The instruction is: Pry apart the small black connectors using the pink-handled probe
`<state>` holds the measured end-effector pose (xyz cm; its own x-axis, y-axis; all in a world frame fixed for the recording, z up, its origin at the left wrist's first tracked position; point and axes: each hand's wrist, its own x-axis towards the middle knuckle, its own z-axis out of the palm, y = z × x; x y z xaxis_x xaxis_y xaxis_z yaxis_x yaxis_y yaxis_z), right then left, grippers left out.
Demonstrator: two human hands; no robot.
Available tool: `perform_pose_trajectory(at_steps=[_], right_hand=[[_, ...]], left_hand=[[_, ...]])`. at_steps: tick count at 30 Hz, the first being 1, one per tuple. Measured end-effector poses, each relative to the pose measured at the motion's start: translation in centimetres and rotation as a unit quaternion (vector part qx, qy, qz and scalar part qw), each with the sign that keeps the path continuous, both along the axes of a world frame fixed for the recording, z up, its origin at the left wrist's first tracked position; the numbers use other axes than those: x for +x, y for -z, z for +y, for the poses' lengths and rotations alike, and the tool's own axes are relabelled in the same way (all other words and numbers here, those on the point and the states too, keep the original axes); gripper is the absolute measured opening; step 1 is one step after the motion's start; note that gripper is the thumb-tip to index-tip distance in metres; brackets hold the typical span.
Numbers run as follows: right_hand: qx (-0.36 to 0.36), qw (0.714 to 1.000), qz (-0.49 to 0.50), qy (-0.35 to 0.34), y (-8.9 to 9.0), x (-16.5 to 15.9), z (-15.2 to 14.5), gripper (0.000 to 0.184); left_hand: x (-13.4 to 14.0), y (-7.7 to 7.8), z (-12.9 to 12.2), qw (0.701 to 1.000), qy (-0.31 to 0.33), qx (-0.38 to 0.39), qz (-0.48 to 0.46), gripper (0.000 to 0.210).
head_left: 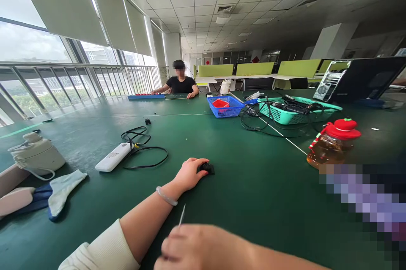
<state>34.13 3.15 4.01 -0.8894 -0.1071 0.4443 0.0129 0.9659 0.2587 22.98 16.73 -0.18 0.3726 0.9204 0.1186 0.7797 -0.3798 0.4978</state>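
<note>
My left hand [189, 173], with a pale bangle at the wrist, rests on the green tabletop [253, 202]. Its thumb and fingers close around a small black block [207, 168]. What kind of thing the block is cannot be made out. Nearer to me, at the bottom of the view, my right hand [193, 246] is slightly blurred and closed. A thin, pointed metal tool [182, 214] sticks up out of its fingers, tip away from me. The rest of that tool is hidden in the fist. The two hands are apart.
A white power strip [114, 157] with a black cable lies left. Beyond are a blue basket [224, 111] and a green basket [282, 118] of cables. A red-lidded bottle [333, 147] stands right, a beige bottle [38, 154] left. Another person [180, 84] sits opposite.
</note>
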Motion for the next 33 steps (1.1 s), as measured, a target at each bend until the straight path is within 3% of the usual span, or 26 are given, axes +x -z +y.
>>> perform_pose_trajectory(at_steps=[4,8,11,13,16,19,21,26,30,33], right_hand=[[-0.084,0.988,0.058,0.118,-0.2,5.1,5.1,0.023],[-0.206,0.942,0.195,0.181,0.7,8.8,8.9,0.021],[-0.247,0.872,0.33,0.264,1.8,10.0,10.1,0.011],[-0.279,0.822,0.389,0.308,2.5,10.4,10.6,0.013],[-0.344,0.756,0.451,0.325,3.5,10.8,11.1,0.019],[-0.383,0.722,0.479,0.319,3.9,11.0,11.3,0.021],[-0.384,0.725,0.473,0.322,3.9,11.1,11.2,0.021],[-0.339,0.776,0.42,0.325,3.2,11.1,10.4,0.031],[-0.363,0.772,0.394,0.343,3.2,11.1,10.3,0.043],[-0.381,0.791,0.332,0.346,3.2,11.2,10.2,0.048]], left_hand=[[0.2,-0.1,-0.2,1.0,-0.003,0.008,-0.003,0.044],[0.1,0.0,-0.2,0.999,0.021,0.023,-0.013,0.041],[0.0,0.1,-0.1,1.0,0.015,0.025,-0.008,0.041],[0.0,0.1,0.0,1.0,0.008,0.02,-0.004,0.042],[0.0,0.1,0.0,1.0,0.004,0.012,-0.002,0.042],[0.0,0.0,0.0,1.0,0.001,0.007,0.001,0.042],[0.0,0.0,0.0,1.0,0.004,0.006,0.002,0.042],[-0.1,0.2,0.2,1.0,0.014,0.013,0.0,0.043],[-0.1,0.2,0.2,1.0,0.008,0.014,0.001,0.042],[-0.1,0.3,0.2,1.0,0.009,0.015,-0.001,0.042]])
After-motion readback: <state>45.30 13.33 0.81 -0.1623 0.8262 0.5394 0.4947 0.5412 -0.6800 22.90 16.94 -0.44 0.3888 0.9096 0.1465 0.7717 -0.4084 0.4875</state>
